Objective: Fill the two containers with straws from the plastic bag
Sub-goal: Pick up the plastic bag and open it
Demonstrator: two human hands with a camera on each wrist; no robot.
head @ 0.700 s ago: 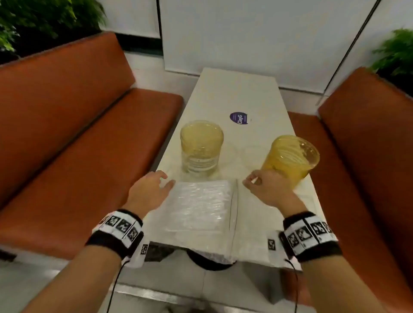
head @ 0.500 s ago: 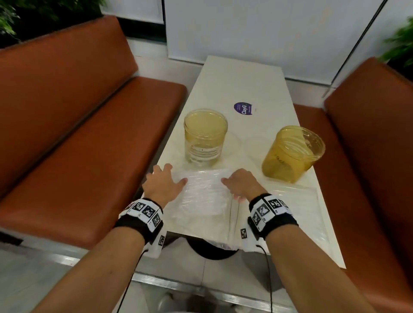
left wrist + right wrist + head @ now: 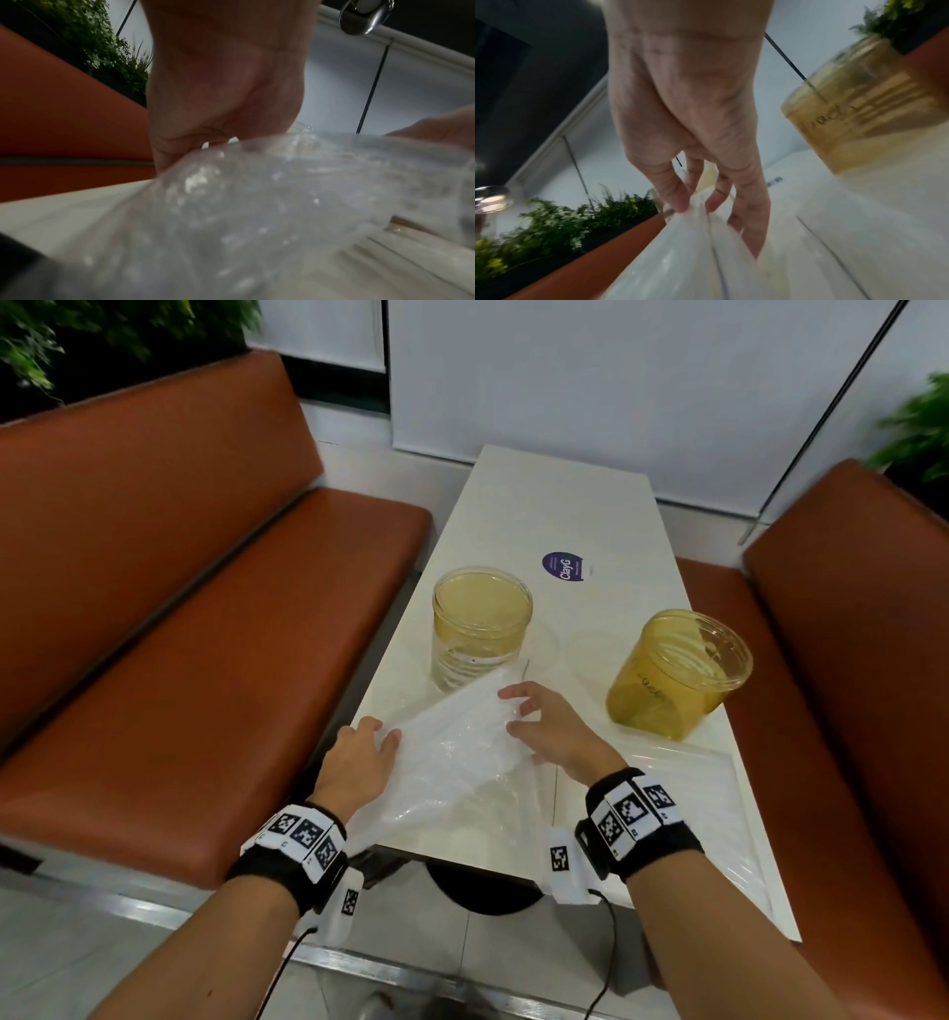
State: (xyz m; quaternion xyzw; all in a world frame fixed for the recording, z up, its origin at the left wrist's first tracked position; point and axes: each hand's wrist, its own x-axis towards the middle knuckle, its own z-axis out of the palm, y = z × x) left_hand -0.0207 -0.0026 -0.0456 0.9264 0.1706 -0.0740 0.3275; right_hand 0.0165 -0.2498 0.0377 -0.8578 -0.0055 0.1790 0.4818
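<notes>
A clear plastic bag (image 3: 452,752) holding pale wrapped straws is lifted off the near end of the white table (image 3: 554,505). My left hand (image 3: 359,752) grips its left edge, and the bag (image 3: 257,203) fills the left wrist view. My right hand (image 3: 539,726) pinches the bag's far right corner; the right wrist view shows the fingertips (image 3: 680,205) on the plastic (image 3: 693,253). Behind the bag stands a clear yellowish container (image 3: 481,624). A second amber container (image 3: 672,670) stands to the right, also visible as an amber container (image 3: 859,105) from the right wrist.
A second flat plastic sheet or bag (image 3: 683,814) lies on the table's near right side. A round purple sticker (image 3: 563,566) sits past the containers. Orange bench seats (image 3: 179,634) flank the table on both sides, with plants behind them.
Both hands came together onto the bag, which lay flat before. It is now raised and tilted, its far corner up near the left container. The right hand moved in from beside the amber container.
</notes>
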